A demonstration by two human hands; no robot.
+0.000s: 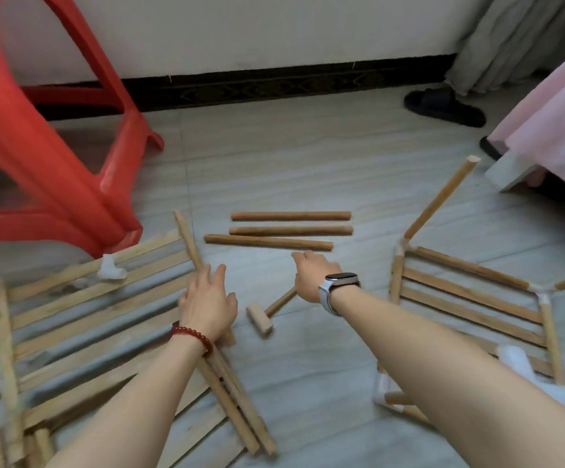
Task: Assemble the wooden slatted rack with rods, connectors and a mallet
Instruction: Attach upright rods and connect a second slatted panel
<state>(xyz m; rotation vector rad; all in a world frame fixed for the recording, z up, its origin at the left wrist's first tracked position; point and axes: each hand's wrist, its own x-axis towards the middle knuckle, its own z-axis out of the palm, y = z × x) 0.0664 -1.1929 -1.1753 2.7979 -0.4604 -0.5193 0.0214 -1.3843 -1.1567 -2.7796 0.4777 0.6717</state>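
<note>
Right hand [311,275] open, reaching toward loose rods [291,230]; left hand [208,304] open over slatted panel [98,319]. Step: we fetch rod. Next: grip one, seat in connector [403,246].

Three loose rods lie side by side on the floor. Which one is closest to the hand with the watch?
The nearest rod, lowest of the three; the right hand reaches toward its right end.

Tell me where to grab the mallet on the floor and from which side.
Grip the mallet by its handle, coming from above with the right hand, which hovers over the handle's far end. The handle lies flat and angles up-right away from the blocky head, so its mid-section looks free for the fingers.
</note>
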